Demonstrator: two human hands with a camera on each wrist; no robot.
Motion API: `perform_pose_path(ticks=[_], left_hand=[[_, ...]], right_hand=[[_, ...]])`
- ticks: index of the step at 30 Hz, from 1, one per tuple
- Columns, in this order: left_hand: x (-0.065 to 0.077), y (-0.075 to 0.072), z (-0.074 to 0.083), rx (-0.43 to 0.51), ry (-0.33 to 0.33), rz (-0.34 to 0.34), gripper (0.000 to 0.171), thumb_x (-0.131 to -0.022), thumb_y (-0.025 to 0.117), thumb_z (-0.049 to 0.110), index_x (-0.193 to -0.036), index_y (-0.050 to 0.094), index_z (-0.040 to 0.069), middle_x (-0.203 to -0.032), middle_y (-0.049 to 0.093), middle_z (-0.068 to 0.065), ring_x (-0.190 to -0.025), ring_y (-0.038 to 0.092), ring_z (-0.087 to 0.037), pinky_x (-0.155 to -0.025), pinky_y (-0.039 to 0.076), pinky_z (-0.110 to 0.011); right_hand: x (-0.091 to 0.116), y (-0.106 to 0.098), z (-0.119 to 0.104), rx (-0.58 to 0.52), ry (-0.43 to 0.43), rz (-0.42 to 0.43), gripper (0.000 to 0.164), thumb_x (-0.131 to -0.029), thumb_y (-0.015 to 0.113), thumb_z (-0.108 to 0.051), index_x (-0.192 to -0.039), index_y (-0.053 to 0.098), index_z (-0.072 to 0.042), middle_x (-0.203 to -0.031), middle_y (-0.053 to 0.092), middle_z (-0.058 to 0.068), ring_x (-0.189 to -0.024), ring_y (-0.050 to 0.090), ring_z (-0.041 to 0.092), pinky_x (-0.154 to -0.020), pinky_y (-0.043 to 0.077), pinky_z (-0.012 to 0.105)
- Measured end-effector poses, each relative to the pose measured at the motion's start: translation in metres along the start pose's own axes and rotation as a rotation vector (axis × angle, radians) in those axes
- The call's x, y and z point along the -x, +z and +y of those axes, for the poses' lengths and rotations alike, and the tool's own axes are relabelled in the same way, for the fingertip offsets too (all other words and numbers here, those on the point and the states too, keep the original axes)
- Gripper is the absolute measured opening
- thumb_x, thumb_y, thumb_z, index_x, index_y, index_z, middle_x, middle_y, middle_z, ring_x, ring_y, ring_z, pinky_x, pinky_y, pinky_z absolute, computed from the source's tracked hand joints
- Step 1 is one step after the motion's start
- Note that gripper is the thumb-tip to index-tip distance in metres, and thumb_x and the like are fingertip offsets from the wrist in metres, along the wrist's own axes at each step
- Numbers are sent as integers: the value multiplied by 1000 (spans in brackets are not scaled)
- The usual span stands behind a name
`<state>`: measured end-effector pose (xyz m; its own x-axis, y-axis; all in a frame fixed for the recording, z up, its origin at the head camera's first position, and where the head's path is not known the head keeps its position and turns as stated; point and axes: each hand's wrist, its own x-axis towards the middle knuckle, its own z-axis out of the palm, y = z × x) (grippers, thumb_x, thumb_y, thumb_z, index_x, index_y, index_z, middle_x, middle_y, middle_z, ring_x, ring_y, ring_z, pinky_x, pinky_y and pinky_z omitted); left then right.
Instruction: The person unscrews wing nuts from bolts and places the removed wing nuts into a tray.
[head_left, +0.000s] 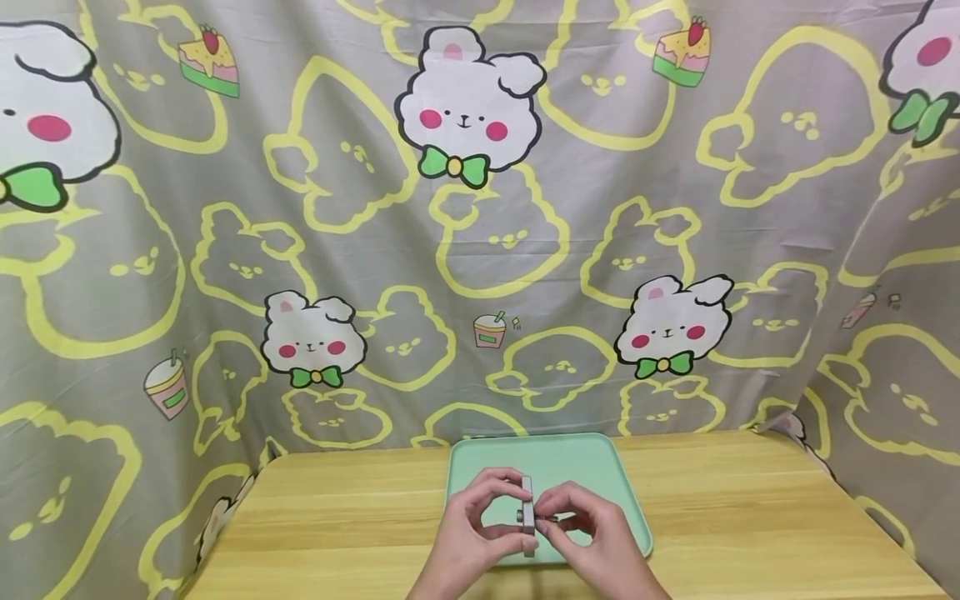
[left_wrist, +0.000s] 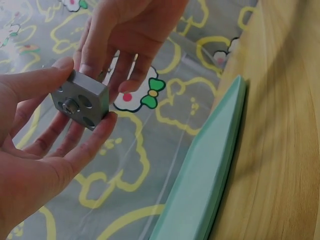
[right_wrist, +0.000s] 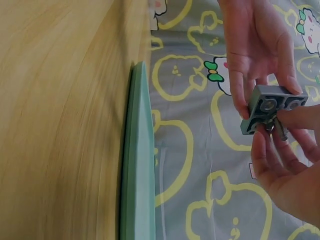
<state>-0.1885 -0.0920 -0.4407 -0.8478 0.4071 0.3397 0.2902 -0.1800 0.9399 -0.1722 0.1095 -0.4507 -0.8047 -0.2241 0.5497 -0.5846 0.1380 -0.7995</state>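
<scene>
My left hand [head_left: 468,521] grips a square grey metal block [left_wrist: 95,92] by its edges, thumb on one side and fingers on the other. In the left wrist view the block's face has several round recesses and a bolt head [left_wrist: 70,106] at the middle. From the opposite side my right hand [head_left: 596,533] pinches a small metal piece with thumb and fingers. The right wrist view shows a thin metal shank [right_wrist: 281,131] sticking out there, partly hidden by the fingertips. Both hands are held above a pale green tray [head_left: 585,462].
The tray has a low raised rim and lies on a light wooden table [head_left: 337,517]. A grey curtain [head_left: 495,267] printed with yellow outlines and white cartoon animals hangs behind the table and along both sides.
</scene>
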Motion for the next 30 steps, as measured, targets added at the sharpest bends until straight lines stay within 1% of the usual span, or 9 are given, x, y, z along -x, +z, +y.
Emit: perform_pose_path(ticks=[3, 9, 11, 13, 16, 21, 24, 27, 30], left_hand=[[0, 0, 1, 13, -4, -1, 42, -81, 85, 0, -118, 67, -6, -138, 49, -24, -127, 55, -31, -88, 62, -48], [-1, -1, 2, 38, -12, 4, 44, -82, 83, -4, -120, 63, -12, -139, 48, -26, -128, 53, -35, -89, 62, -48], [-1, -1, 3, 40, -15, 8, 43, -82, 84, -3, -120, 64, -10, -139, 48, -26, -129, 52, -38, -89, 62, -48], [0, -1, 3, 41, -15, 12, 41, -82, 84, -3, -119, 66, -8, -140, 48, -26, -129, 52, -39, -90, 62, -48], [0, -1, 3, 38, -9, 18, 39, -82, 83, -5, -117, 67, -5, -140, 47, -27, -130, 50, -42, -90, 62, -48], [0, -1, 3, 29, 12, 26, 39, -79, 85, -5, -115, 69, -3, -139, 47, -28, -130, 49, -44, -91, 61, -49], [0, 0, 3, 15, 17, 27, 40, -78, 86, -4, -114, 69, -3, -139, 48, -26, -128, 51, -40, -91, 61, -48], [1, 1, 3, -6, 14, 25, 39, -78, 86, -3, -113, 70, -3, -139, 49, -24, -128, 51, -38, -91, 62, -47], [1, 2, 2, -29, 7, 28, 38, -78, 87, -1, -112, 71, -3, -139, 50, -21, -127, 53, -33, -91, 62, -46]], right_hand=[[0, 0, 4, 31, -141, 15, 21, -90, 76, 2, -96, 70, -17, -101, 70, 1, -90, 69, 18, -72, 65, 32], [-2, -1, 13, 201, -432, 41, 37, -80, 81, 12, -97, 69, -18, -104, 68, -1, -88, 67, 12, -81, 58, 17], [-3, -1, 13, 242, -482, 49, 41, -76, 81, 14, -97, 69, -19, -104, 67, -2, -90, 66, 12, -84, 56, 15], [-4, -1, 12, 249, -486, 45, 41, -76, 82, 13, -98, 68, -19, -104, 67, -2, -91, 66, 12, -84, 57, 17], [-3, -3, 7, 194, -371, 7, 35, -81, 83, 6, -100, 68, -19, -106, 67, -2, -94, 67, 14, -78, 61, 22], [-2, -10, -3, -46, 54, -58, 13, -96, 74, -9, -108, 69, -11, -115, 68, 8, -105, 68, 18, -81, 64, 32], [-4, -13, -4, -143, 261, -50, 21, -100, 69, -18, -114, 68, -3, -116, 67, 16, -104, 71, 21, -83, 64, 34], [-7, -15, -2, -199, 371, -57, 29, -102, 67, -20, -119, 66, 3, -115, 66, 19, -97, 74, 25, -79, 65, 36], [-8, -17, 3, -232, 416, -87, 32, -104, 63, -21, -123, 65, 5, -115, 67, 18, -94, 74, 27, -77, 65, 36]])
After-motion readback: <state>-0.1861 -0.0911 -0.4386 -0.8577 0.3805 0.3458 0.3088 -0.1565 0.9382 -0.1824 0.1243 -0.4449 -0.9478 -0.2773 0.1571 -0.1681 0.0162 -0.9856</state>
